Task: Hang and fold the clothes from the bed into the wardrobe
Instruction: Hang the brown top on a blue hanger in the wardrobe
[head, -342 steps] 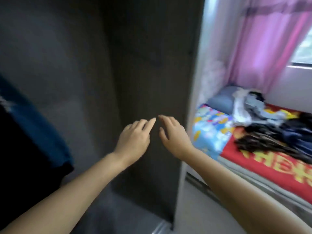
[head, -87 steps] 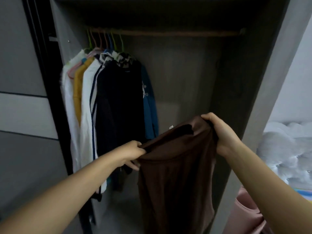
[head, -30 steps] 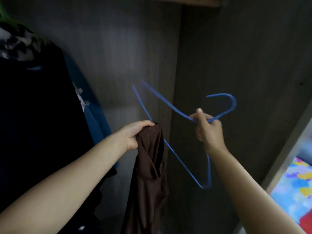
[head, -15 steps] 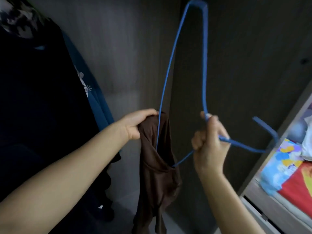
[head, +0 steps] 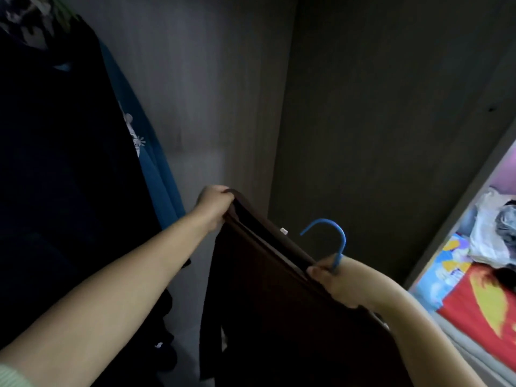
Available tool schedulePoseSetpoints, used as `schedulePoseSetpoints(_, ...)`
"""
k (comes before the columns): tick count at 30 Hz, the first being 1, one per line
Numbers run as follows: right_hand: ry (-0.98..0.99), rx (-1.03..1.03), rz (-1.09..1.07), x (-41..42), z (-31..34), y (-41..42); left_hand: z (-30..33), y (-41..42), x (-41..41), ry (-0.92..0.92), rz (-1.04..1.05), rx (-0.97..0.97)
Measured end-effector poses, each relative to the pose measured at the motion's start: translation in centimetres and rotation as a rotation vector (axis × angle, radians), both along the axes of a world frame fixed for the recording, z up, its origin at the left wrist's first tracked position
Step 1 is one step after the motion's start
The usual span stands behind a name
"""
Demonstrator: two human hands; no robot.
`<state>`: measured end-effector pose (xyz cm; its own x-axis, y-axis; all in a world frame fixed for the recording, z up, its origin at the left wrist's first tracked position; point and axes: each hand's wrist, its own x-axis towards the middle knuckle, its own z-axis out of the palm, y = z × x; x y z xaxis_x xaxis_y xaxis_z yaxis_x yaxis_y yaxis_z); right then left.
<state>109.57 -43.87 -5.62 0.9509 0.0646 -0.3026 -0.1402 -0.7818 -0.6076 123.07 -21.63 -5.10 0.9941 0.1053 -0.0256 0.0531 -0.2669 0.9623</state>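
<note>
Left hand: the left hand [head: 212, 203] grips the top edge of the brown garment [head: 268, 297], fingers curled over the cloth
Right hand: the right hand [head: 339, 277] holds the neck of the blue hanger [head: 332, 237] and pinches the garment's other end
Garment: stretched between both hands inside the wardrobe [head: 377, 121], the rest hanging down
Hanger: only its hook shows above the cloth
Hanging clothes: dark clothes [head: 64, 163] and a teal top [head: 150, 163] at left
Bed: the bed [head: 480, 297] at right carries a clothes pile [head: 497, 241]

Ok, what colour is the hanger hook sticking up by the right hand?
Blue. The hanger hook shows clearly in the head view, above the right hand.
</note>
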Motion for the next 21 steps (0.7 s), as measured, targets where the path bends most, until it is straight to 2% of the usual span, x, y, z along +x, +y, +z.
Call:
schedulePoseSetpoints(2,0.025,0.306,-0.102,0.4,0.7,-0.2,-0.4,-2.0,-1.8,-0.177,-0.191,0.296)
schedulePoseSetpoints(4,-0.005,0.578,-0.124,1.2,2.2,-0.3,-0.5,-3.4,-3.2,-0.25,-0.37,0.392)
schedulePoseSetpoints(7,0.005,0.687,-0.063,2.3,3.6,0.5,0.2,-3.8,-3.1,-0.24,-0.445,0.42)
schedulePoseSetpoints(9,-0.025,0.687,-0.048,2.9,4.4,1.2,0.0,-3.4,-2.7,-0.36,-0.529,0.555)
schedulePoseSetpoints(11,-0.11,0.642,0.042,3.1,5.6,1.5,-0.3,-2.8,-2.7,-0.496,-0.66,0.712)
schedulePoseSetpoints(12,-0.15,0.626,0.104,3.2,6.5,1.6,-0.3,-2.7,-2.7,-0.55,-0.683,0.731)
schedulePoseSetpoints(15,-0.297,0.513,0.213,2.9,8.8,1.6,0.9,-2.2,-2.2,-0.75,-0.553,0.569)
schedulePoseSetpoints(16,-0.366,0.378,0.221,2.7,9.0,1.2,1.5,-1.9,-2.0,-0.79,-0.495,0.506)
schedulePoseSetpoints(19,-0.539,-0.264,0.222,2.0,9.0,-0.6,3.9,-0.2,-1.0,-0.922,-0.275,0.439)
schedulePoseSetpoints(21,-0.556,-0.394,0.179,1.6,8.8,-1.9,5.5,1.2,-0.1,-0.983,-0.199,0.497)
